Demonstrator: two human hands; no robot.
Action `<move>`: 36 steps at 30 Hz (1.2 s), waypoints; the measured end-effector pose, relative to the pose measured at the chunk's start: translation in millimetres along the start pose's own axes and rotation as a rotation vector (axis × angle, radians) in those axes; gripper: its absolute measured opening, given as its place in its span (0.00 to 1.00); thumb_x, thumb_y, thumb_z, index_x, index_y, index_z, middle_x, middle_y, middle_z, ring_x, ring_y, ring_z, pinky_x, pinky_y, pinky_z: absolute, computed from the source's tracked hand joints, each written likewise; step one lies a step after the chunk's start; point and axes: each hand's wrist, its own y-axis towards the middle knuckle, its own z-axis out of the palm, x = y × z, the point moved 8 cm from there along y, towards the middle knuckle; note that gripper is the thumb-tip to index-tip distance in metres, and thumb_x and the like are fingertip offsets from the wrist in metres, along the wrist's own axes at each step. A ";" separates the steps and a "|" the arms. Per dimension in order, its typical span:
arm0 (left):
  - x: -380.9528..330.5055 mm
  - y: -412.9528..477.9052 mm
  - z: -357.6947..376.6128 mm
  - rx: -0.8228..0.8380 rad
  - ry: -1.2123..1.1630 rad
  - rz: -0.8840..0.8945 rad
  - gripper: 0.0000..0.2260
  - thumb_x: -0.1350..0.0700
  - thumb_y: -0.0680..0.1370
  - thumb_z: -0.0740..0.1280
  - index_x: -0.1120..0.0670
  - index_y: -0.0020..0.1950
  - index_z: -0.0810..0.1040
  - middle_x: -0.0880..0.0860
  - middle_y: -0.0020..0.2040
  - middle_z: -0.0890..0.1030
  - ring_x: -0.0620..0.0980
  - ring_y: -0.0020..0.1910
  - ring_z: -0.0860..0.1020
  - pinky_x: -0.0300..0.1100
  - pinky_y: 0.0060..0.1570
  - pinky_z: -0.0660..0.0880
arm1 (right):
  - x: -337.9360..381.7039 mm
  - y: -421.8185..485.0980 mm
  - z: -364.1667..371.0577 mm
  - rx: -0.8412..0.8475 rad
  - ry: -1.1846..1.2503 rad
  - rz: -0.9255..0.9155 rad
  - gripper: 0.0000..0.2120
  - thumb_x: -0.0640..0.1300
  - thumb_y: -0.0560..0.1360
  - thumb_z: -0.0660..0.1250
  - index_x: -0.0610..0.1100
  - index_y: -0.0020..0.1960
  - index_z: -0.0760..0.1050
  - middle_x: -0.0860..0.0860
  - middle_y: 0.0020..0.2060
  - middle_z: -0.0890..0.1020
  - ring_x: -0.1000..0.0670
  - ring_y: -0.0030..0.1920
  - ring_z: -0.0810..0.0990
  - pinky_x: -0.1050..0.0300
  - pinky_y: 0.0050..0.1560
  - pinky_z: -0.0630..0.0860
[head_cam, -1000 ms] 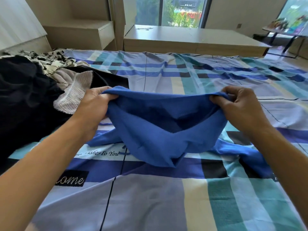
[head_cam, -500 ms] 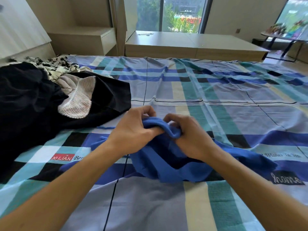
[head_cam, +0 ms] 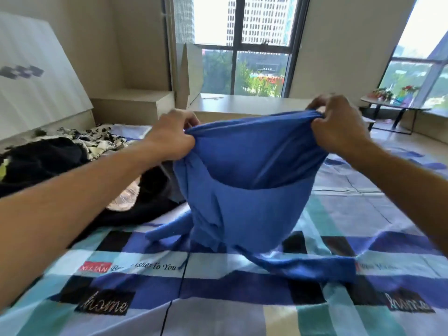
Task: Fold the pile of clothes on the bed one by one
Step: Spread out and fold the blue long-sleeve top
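Left hand [head_cam: 173,135] and right hand [head_cam: 339,124] each grip a bunched upper edge of a blue garment [head_cam: 247,190], fingers curled tight into the cloth. They hold it stretched between them above the middle of the bed, whose checked sheet [head_cam: 218,314] in blue, teal, black and white carries printed words on its near part. The garment's body hangs open like a pouch, while its lower part and sleeves [head_cam: 310,263] lie on the sheet, one pointing left, the other trailing right. At left, the pile of clothes [head_cam: 41,161] lies near a white panel [head_cam: 36,88]: mostly black cloth, with a black-and-white patterned piece [head_cam: 97,139] on its far side and a pale ribbed piece [head_cam: 123,197] at its right edge. The left forearm crosses in front of the pile, and the raised blue cloth hides the pile's right fringe and part of the sheet behind. Beyond the bed stand a low wooden platform [head_cam: 242,104], a stepped cabinet [head_cam: 135,103], tall windows [head_cam: 259,44] with towers and trees outside, and at far right a small table [head_cam: 397,107] bearing flowers.
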 end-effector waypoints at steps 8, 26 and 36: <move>-86.6 74.2 -178.2 -0.174 0.110 0.123 0.16 0.66 0.66 0.59 0.62 0.51 0.79 0.62 0.48 0.78 0.57 0.49 0.74 0.47 0.45 0.70 | 61.8 113.2 -131.3 -0.285 -0.342 -0.084 0.15 0.41 0.71 0.68 0.44 0.58 0.79 0.36 0.53 0.80 0.34 0.53 0.80 0.42 0.55 0.76; -27.2 67.9 -152.6 0.150 -0.440 -0.184 0.11 0.54 0.82 0.63 0.56 0.55 0.83 0.55 0.49 0.87 0.53 0.46 0.86 0.45 0.46 0.81 | 41.1 104.0 -96.4 0.385 0.225 0.142 0.08 0.33 0.72 0.68 0.45 0.44 0.78 0.47 0.41 0.82 0.48 0.45 0.80 0.56 0.42 0.78; -46.0 56.7 -162.7 0.177 -0.495 0.010 0.09 0.51 0.82 0.65 0.50 0.49 0.85 0.49 0.50 0.86 0.47 0.49 0.82 0.42 0.49 0.75 | 47.2 94.4 -93.5 0.456 0.478 -0.047 0.09 0.37 0.75 0.70 0.45 0.37 0.84 0.45 0.40 0.86 0.48 0.41 0.85 0.54 0.41 0.83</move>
